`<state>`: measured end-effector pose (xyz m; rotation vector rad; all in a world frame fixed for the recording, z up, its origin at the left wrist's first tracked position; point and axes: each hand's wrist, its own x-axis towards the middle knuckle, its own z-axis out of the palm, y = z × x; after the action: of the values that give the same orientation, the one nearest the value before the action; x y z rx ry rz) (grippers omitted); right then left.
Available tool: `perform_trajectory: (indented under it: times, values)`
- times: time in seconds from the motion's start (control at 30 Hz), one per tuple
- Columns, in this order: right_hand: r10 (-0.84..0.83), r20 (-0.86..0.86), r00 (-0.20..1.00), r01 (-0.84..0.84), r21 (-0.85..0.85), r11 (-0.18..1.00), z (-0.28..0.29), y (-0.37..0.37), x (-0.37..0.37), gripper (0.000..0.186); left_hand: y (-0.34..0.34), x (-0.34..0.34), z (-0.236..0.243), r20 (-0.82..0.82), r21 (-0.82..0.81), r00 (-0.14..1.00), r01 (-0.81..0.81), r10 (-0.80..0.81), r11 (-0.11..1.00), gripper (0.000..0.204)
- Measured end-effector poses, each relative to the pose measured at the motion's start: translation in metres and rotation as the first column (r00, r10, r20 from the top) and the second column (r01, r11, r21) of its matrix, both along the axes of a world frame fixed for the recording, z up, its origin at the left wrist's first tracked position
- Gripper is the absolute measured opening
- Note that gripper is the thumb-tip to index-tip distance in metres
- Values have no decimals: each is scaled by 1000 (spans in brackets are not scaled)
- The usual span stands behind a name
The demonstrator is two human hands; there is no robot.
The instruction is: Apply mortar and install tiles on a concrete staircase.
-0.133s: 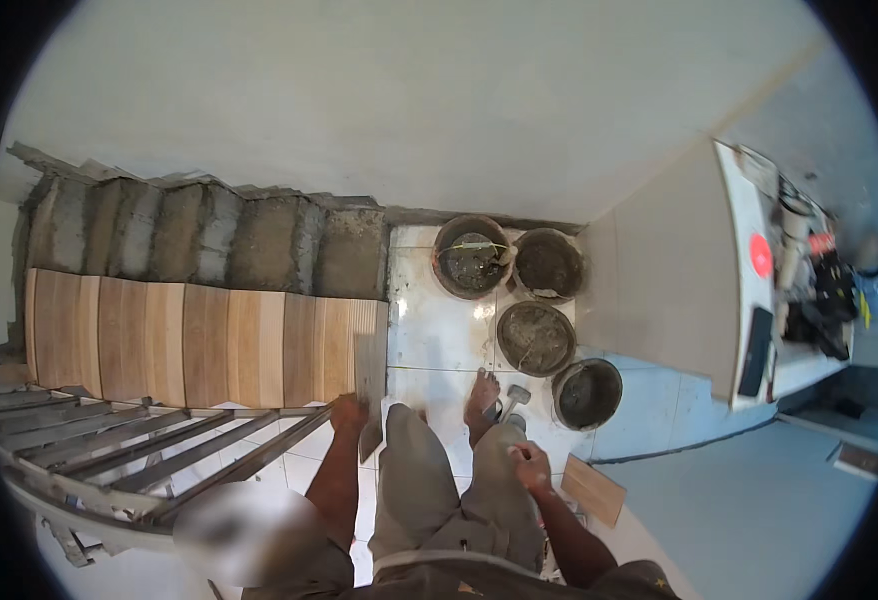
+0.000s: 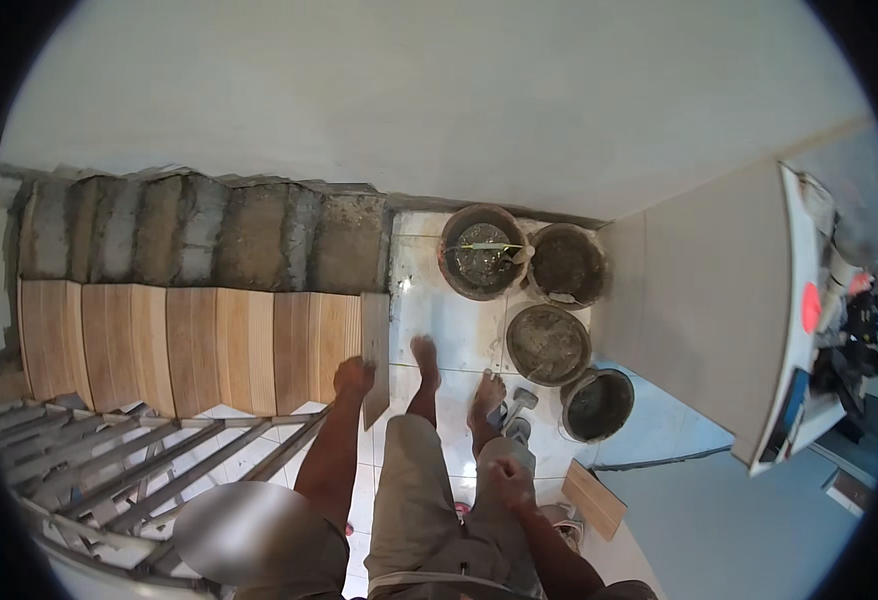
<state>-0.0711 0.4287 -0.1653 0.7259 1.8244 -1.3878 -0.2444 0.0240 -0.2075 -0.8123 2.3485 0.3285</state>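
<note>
My left hand [image 2: 355, 376] is closed at the near end of the bottom stair, against a narrow grey-brown tile strip [image 2: 376, 360]. The strip stands along the stair's right end and reaches past the wood-look stair tiles [image 2: 244, 350]. My right hand [image 2: 511, 484] is curled above my right thigh; whatever its fingers may hold is hidden. A hammer or mallet with a pale head [image 2: 524, 398] is beside my right foot [image 2: 486, 400]. My left foot [image 2: 424, 362] rests on the white floor tiles [image 2: 419, 270], right of the stair.
Several mortar buckets, among them one holding wet mix [image 2: 482, 252], stand by the wall. Bare cement steps [image 2: 254, 235] run behind the tiled ones. A metal railing [image 2: 159, 455] is at left, a loose wood-look tile [image 2: 595, 500] at lower right, and a cluttered white counter [image 2: 771, 425] far right.
My left hand has moved forward along the stair's end, and the tile strip has shifted forward with it. My left foot has come into view ahead. My right hand has drawn back slightly.
</note>
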Motion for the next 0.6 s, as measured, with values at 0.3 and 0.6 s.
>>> perform_trajectory:
  times: [0.3, 0.6]
  values:
    - [-143, 149, 978, 156, -81, 984, -105, -72, -82, 30, 13, -237, -169, 100, 75, 992, 64, -71, 995, 44]
    - [-297, 63, 953, 299, -361, 883, -273, -215, -223, 19, -32, -278, -272, -68, 18, 994, 90, -89, 996, 42]
